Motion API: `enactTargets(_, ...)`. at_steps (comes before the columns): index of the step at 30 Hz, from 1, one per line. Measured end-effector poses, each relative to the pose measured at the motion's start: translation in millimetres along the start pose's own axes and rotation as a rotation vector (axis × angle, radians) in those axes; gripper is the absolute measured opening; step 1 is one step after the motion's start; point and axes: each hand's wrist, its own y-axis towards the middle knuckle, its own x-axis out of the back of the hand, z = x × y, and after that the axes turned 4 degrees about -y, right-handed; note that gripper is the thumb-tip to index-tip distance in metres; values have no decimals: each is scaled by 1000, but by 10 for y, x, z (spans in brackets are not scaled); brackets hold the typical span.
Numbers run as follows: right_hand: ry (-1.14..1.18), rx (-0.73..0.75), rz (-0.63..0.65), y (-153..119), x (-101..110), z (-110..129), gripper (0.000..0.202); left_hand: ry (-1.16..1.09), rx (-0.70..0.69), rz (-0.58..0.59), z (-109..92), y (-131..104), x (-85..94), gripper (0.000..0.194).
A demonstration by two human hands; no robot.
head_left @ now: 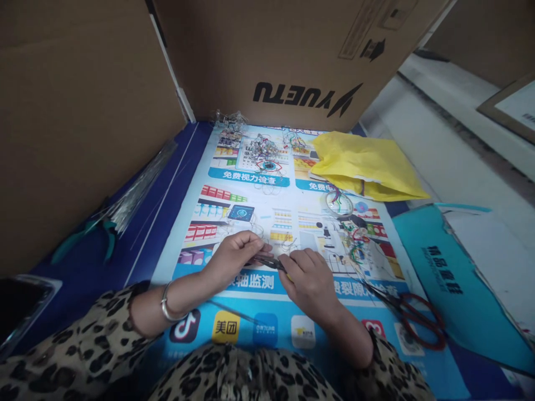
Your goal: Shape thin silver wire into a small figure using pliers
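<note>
Low over the printed poster sheet (282, 214), my two hands meet near the middle of the view. My right hand (311, 278) is closed around small pliers (273, 263); their dark jaws point left, and a bit of yellow handle shows at the fingers. My left hand (240, 253) is pinched shut at the jaw end, a silver bangle on its wrist. What lies between its fingertips looks like thin wire, too fine to make out surely. Just beyond the hands, loose thin wire (286, 240) curls on the sheet. A thin dark rod (234, 312) lies below the left wrist.
Tangled wire (263, 147) lies at the back. To the right are a yellow bag (368, 164), a clear round dish (339, 204), coloured wires (357, 245), red-handled scissors (422, 320) and a teal packet (455, 278). Green-handled pliers (111, 239) and straight wires (144, 186) lie left. Cardboard (271, 50) walls the back.
</note>
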Motion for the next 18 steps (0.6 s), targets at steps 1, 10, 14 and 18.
enactTargets(1,-2,3,2,-4,-8,2,15,0,4,5,-1,1,-1,27)
enactTargets(10,-9,18,15,-7,-33,7,13,10,19,17,-11,3,-2,22)
enactTargets(14,13,24,45,-16,-50,10,14,15,14,19,-11,1,-7,21)
enactTargets(18,53,8,56,-23,-62,33,14,57,-31,22,21,-1,8,19)
